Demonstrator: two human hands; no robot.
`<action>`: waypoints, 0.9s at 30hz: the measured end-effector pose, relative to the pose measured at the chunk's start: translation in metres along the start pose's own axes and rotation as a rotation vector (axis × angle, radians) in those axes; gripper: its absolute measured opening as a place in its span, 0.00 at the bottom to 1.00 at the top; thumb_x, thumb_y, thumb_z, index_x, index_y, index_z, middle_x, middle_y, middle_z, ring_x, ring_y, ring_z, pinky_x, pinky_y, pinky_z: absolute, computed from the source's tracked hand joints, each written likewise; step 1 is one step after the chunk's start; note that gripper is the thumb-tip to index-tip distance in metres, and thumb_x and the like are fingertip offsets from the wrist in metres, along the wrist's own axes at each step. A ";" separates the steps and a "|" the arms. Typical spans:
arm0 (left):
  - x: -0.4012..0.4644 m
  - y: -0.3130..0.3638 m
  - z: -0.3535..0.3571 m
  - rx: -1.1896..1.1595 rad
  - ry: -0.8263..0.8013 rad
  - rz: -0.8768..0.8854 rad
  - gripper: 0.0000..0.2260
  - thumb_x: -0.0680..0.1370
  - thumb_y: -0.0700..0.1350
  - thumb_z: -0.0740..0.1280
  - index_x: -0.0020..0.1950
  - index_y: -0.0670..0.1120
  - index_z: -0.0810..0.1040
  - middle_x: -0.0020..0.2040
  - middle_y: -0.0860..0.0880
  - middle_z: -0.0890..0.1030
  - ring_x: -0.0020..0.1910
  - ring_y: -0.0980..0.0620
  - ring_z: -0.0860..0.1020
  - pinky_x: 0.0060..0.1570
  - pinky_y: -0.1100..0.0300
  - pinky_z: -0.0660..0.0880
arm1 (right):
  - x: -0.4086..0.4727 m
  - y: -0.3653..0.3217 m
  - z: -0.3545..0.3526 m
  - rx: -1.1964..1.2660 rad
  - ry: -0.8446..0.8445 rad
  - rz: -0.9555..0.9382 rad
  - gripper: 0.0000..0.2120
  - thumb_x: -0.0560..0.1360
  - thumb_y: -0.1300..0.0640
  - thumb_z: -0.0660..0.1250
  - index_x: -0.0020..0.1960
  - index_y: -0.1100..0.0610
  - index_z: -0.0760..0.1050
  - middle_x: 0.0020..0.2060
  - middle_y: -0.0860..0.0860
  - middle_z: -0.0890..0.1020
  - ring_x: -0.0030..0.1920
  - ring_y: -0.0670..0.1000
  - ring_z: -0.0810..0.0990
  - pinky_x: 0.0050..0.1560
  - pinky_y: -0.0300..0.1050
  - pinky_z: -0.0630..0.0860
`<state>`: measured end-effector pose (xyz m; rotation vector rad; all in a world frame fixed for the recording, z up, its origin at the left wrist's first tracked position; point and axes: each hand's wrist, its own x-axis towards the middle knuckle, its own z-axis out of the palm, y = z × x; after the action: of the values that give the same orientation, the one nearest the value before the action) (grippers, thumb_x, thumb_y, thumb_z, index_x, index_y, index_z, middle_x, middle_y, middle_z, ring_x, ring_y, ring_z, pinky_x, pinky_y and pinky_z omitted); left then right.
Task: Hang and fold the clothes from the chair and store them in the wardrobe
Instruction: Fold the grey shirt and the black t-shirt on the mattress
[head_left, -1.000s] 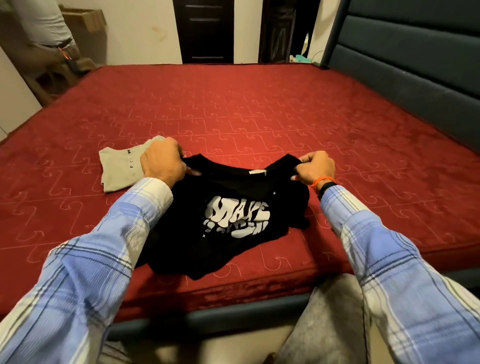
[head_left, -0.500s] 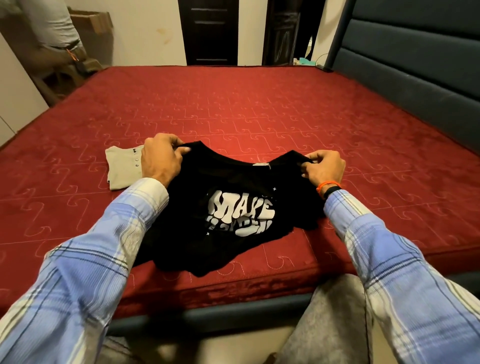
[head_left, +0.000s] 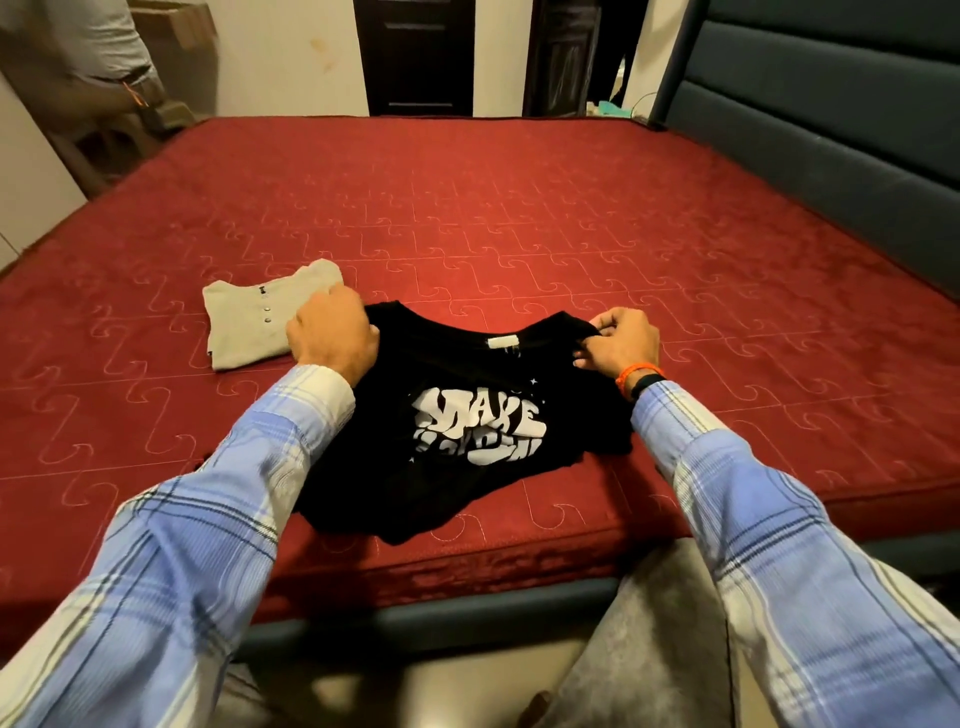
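A person in a blue-and-white plaid long-sleeved shirt bends over a wide bed topped with a dark red quilted mattress (head_left: 519, 218), stitched all over in a curling pattern. Near the mattress's front edge lies a black cotton T-shirt with a white lettered print (head_left: 467, 421), print facing up. The left hand (head_left: 332, 335) is curled over the T-shirt's left shoulder, gripping it; the right hand (head_left: 618, 343), an orange band at its wrist, pinches the right shoulder between thumb and fingers. Just left of the T-shirt, also on the mattress, rests a folded grey buttoned top (head_left: 249, 322). A dark blue padded headboard (head_left: 831, 114) runs along the mattress's right side. Beyond the mattress's far edge stand a cream wall and a dark wooden door (head_left: 415, 52).
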<state>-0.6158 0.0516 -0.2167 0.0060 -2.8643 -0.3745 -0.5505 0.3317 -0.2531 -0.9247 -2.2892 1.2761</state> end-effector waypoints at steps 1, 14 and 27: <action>0.003 -0.001 0.003 -0.100 -0.022 -0.072 0.14 0.77 0.41 0.64 0.59 0.35 0.74 0.57 0.33 0.78 0.58 0.32 0.76 0.56 0.45 0.73 | 0.001 0.001 -0.001 -0.038 0.005 -0.035 0.11 0.67 0.70 0.68 0.41 0.54 0.80 0.35 0.50 0.83 0.34 0.47 0.83 0.41 0.40 0.81; 0.052 0.043 -0.038 -0.803 -0.059 -0.146 0.10 0.77 0.43 0.60 0.55 0.44 0.77 0.53 0.43 0.82 0.55 0.42 0.79 0.57 0.52 0.75 | 0.030 -0.045 -0.046 0.351 -0.028 0.031 0.09 0.77 0.66 0.62 0.39 0.59 0.75 0.41 0.60 0.83 0.36 0.55 0.85 0.39 0.49 0.84; 0.106 0.133 -0.145 -0.916 0.210 0.109 0.12 0.80 0.39 0.59 0.63 0.40 0.72 0.61 0.38 0.77 0.61 0.39 0.74 0.58 0.54 0.68 | 0.053 -0.150 -0.175 0.072 0.453 -0.489 0.07 0.75 0.63 0.66 0.52 0.60 0.79 0.49 0.55 0.83 0.49 0.51 0.78 0.43 0.31 0.64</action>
<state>-0.6782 0.1394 -0.0217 -0.2554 -2.2302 -1.4989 -0.5412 0.4193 -0.0339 -0.5110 -1.9299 0.8314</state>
